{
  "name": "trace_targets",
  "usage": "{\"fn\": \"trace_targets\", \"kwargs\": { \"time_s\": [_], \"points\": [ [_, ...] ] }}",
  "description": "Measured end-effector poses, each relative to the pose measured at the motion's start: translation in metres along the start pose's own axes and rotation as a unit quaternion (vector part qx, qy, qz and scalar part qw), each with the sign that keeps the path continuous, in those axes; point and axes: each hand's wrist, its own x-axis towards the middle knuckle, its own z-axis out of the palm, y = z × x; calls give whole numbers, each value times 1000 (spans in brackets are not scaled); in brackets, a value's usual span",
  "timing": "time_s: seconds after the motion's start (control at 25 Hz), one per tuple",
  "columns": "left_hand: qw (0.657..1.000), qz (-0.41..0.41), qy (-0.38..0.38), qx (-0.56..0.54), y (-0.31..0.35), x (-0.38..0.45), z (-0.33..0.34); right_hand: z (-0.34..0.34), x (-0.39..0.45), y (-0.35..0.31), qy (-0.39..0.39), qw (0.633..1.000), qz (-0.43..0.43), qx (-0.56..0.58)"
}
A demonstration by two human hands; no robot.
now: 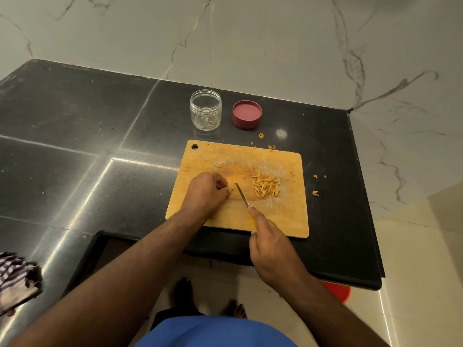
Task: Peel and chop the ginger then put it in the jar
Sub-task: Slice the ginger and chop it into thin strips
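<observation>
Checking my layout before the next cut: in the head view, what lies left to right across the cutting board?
Left hand → knife blade → pile of chopped ginger.

The cutting board (225, 159) is scratched wood. The table (75, 134) is shiny black stone. The jar (205, 110) is clear plastic.

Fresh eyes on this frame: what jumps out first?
The wooden cutting board at the counter's near edge, where the right hand holds a yellow-handled knife beside a pile of chopped ginger. The left hand curls beside the blade. Behind stand the open jar and its red lid.
</observation>
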Motion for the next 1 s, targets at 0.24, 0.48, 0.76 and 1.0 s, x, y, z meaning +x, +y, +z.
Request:
{"fn": "trace_targets", "kwargs": {
  "time_s": [0.24, 0.48, 0.76, 1.0],
  "points": [
    [1000, 5, -7, 2, 3, 2, -1, 1, 13, -2, -18, 999, -20, -29],
    [1000, 4, -19, -3, 3, 4, -1, 2, 18, -2, -34, 999, -11, -27],
    [1000, 2, -18, -2, 6, 2, -2, 5, 16, -5, -39, 997, 4, -65],
    [1000, 1, -16, 5, 9, 2, -1, 2, 17, -2, -28, 999, 8, -23]
  ]
}}
